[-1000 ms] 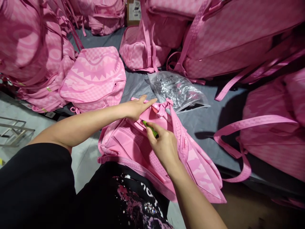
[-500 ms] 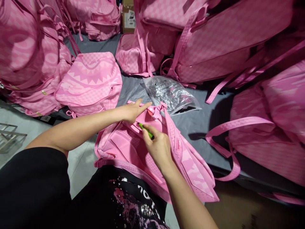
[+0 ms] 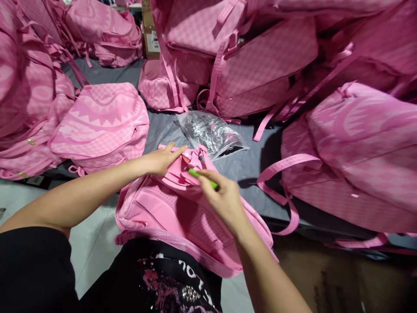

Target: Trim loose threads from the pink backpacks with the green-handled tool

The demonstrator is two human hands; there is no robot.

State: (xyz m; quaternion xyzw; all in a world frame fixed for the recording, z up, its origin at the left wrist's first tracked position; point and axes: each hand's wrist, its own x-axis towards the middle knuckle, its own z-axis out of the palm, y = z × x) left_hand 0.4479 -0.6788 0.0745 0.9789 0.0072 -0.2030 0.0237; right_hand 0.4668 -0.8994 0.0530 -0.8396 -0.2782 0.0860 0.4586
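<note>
A pink backpack (image 3: 182, 208) lies in front of my body with its strap side facing up, partly over the edge of the dark grey surface. My left hand (image 3: 162, 161) rests flat on its top end, fingers stretched out and somewhat spread. Between the fingers and thumb of my right hand (image 3: 221, 195) is a slim bright-green tool (image 3: 203, 175). Its tip points toward the top of the backpack, near the handle and strap ends; its exact kind is hard to make out. Just beyond the backpack lies a clear plastic bag (image 3: 213, 132) with dark marks on it.
Another pink backpack (image 3: 102, 126) with a toothed print lies at the left. Several more are piled at the back, and a large pink backpack (image 3: 352, 165) stands at the right, its strap loop reaching inward. A cardboard box (image 3: 150, 34) stands behind.
My view has shifted, so the scene sits farther left. My right hand with the green tool has moved slightly away from my left hand. A strap that stood up beside my right hand now lies lower.
</note>
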